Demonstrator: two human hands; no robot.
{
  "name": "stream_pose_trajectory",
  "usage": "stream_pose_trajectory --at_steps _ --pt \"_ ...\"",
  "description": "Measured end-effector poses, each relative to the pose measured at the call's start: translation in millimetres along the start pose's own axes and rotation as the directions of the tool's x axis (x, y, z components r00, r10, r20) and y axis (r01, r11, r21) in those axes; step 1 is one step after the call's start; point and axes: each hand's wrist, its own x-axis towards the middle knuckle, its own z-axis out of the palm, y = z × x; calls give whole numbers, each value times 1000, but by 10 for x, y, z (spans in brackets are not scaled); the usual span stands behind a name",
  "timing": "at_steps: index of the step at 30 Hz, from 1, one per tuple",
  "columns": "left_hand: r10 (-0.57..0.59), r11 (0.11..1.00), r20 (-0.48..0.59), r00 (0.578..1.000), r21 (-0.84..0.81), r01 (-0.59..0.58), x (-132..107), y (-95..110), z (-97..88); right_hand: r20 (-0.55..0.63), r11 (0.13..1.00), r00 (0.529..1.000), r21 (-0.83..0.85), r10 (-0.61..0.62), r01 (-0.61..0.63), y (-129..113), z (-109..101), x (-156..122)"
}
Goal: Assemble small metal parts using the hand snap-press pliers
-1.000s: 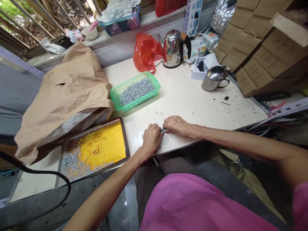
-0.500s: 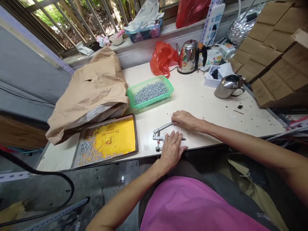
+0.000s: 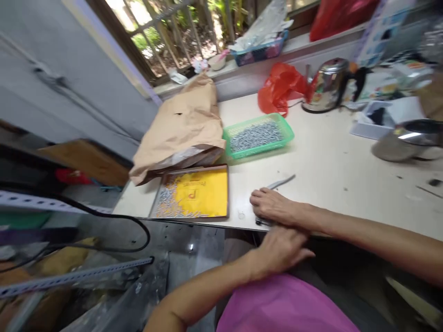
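A grey metal hand tool with a long lever handle (image 3: 282, 182) lies near the table's front edge. My right hand (image 3: 277, 205) is over its head end, fingers curled and pressed together, covering most of the tool; what they grip is hidden. My left hand (image 3: 282, 249) is at the table edge just below my right wrist, blurred, with the thumb held apart and no object seen in it. Left of the hands, a shallow tray (image 3: 227, 193) with a yellow lining holds many small metal pins (image 3: 166, 198).
A green plastic basket (image 3: 228, 154) full of small metal pins stands behind the tray. A brown paper bag (image 3: 187, 124) lies at the left. Farther back are a red plastic bag (image 3: 278, 87) and a steel kettle (image 3: 327, 87). A metal pitcher (image 3: 398, 145) stands at the right.
My right hand has left the lever's end and moved onto the tool's head. My left hand has come off the tool toward the table edge. The view has swung left.
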Motion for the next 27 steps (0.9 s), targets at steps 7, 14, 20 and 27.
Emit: stream_pose_trajectory --at_steps 7,14,20,27 --pt "-258 880 -322 911 310 359 -979 -452 -811 -337 979 940 202 42 28 39 -11 95" --pt "-809 234 -378 451 496 836 -1528 -1469 -1756 -682 930 635 218 361 -295 818 -791 138" --pt "-816 288 -261 516 590 754 -1700 -1770 -1820 -528 851 680 191 509 -489 996 -790 -88" --pt "-755 443 -340 560 366 819 -1415 -1791 -1960 -142 778 790 343 597 -526 177 -318 -649"
